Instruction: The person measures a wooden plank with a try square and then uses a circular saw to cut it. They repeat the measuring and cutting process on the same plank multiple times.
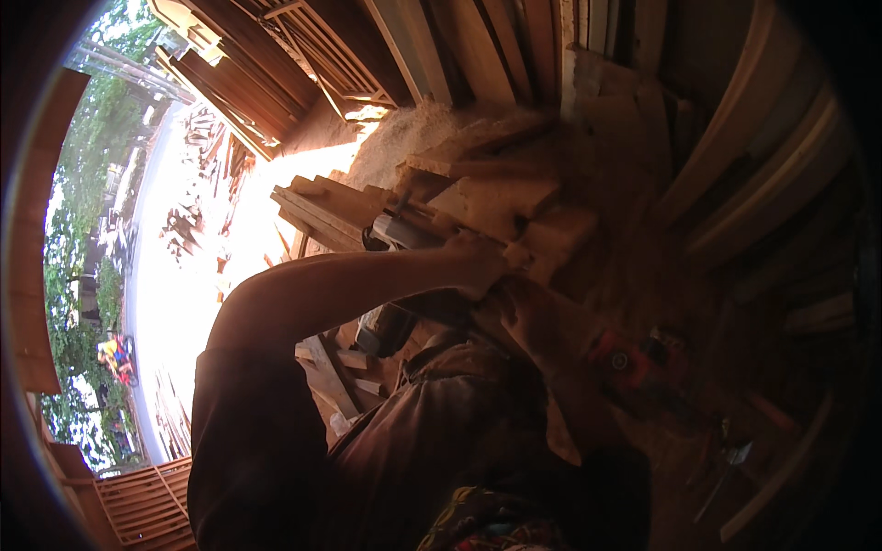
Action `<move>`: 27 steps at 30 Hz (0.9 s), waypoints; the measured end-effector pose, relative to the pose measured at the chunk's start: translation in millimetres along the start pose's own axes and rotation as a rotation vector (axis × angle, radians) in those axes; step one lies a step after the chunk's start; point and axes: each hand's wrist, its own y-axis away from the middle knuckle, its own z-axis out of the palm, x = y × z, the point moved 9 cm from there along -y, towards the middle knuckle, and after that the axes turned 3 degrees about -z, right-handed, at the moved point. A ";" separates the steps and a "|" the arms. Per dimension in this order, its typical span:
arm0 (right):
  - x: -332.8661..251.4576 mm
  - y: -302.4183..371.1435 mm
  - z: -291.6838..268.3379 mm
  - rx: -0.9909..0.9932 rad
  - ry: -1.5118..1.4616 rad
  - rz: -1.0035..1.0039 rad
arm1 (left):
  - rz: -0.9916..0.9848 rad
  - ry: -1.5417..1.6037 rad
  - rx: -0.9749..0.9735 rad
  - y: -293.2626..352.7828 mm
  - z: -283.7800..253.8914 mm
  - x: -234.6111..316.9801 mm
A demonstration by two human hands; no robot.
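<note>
My left hand (480, 262) reaches across from the left, its bent elbow out to the side. Close to it, almost touching, is my right hand (533, 317). The fingers of both look bent and closed; what they hold is too dark to make out. Just beyond my left forearm shows the grey and black housing of a power tool (397, 231). A dark block (384, 331), perhaps part of the same tool, shows on the near side of that forearm. Past the hands lie rough pieces of wood (496, 204).
A red and black tool (638, 367) lies right of my right forearm. Long boards (772, 174) lean at the right; more planks (478, 55) stand along the back. Sawdust (400, 138) is heaped behind the wood. Wood offcuts (326, 372) lie near my legs. Left, a bright roadside shows a rider (118, 356).
</note>
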 end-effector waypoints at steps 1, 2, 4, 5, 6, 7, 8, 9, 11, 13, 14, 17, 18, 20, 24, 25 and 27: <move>5.1 3.4 0.7 0.021 -0.012 0.045 | 0.005 -0.015 -0.030 -0.1 -1.2 3.8; 10.1 6.8 3.6 0.044 -0.022 0.091 | -0.018 -0.024 -0.070 -2.9 -1.5 4.6; 17.5 16.9 9.8 0.084 -0.025 0.172 | -0.056 -0.047 -0.148 -11.2 -0.5 7.5; 15.9 15.2 11.1 0.110 -0.024 0.188 | -0.056 0.010 -0.092 -11.6 -2.3 4.5; 15.3 14.6 8.5 0.136 -0.020 0.205 | -0.053 0.067 -0.035 -12.8 6.3 -1.2; 14.2 8.4 6.4 0.109 -0.015 0.199 | -0.041 0.083 0.033 -15.4 11.4 -8.0; 7.6 3.0 5.5 0.076 -0.023 0.187 | -0.039 0.096 0.098 -13.4 17.7 -16.5; 3.4 -2.7 2.5 0.047 -0.019 0.179 | -0.013 0.070 0.166 -16.0 24.7 -20.1; -18.1 -12.9 -28.0 0.134 -0.094 0.120 | 0.047 0.039 0.233 -16.5 20.3 -19.4; -53.8 -23.5 -47.5 0.095 -0.143 0.029 | 0.107 0.026 0.223 -10.2 17.1 -14.1; -76.9 -29.2 -50.2 0.022 -0.137 -0.026 | 0.110 0.013 0.233 -6.0 7.9 -9.1; -112.8 -39.0 -45.3 -0.073 -0.041 -0.046 | 0.150 -0.033 0.271 21.5 -33.7 7.6; -112.8 -42.0 -45.1 -0.085 0.015 -0.028 | 0.195 -0.050 0.292 35.0 -53.7 13.1; -125.5 -48.4 -36.5 -0.125 -0.011 -0.076 | 0.207 -0.098 0.401 50.5 -52.1 3.6; -160.5 -70.5 -29.2 -0.250 0.057 -0.126 | 0.160 -0.174 0.679 68.3 -39.6 -25.8; -166.2 -75.9 -26.4 -0.263 0.080 -0.141 | 0.158 -0.172 0.723 78.7 -45.9 -28.1; -177.1 -86.1 -16.8 -0.288 0.121 -0.171 | 0.178 -0.011 0.792 102.1 -52.3 -39.7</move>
